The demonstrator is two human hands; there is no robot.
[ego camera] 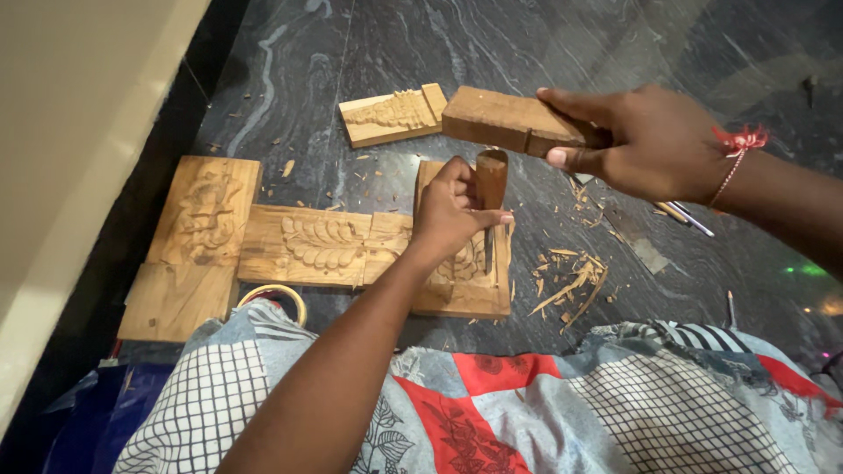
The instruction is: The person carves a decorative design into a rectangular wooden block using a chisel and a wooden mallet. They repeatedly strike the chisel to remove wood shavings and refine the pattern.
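My left hand (452,215) grips a chisel (491,180) by its brown wooden handle, the blade pointing down onto a carved wooden panel (479,294) on the dark stone floor. My right hand (645,140) holds a rectangular wooden block (500,118) raised just above the chisel's top end. A red thread is tied round my right wrist. The carving under my left hand is mostly hidden.
Carved leaf panel (307,246) and a tall carved panel (206,211) lie to the left, a plain board (176,303) below, and another carved piece (391,114) at the back. Wood shavings (571,281) and thin metal tools (685,215) lie right. Patterned cloth (544,404) covers my lap.
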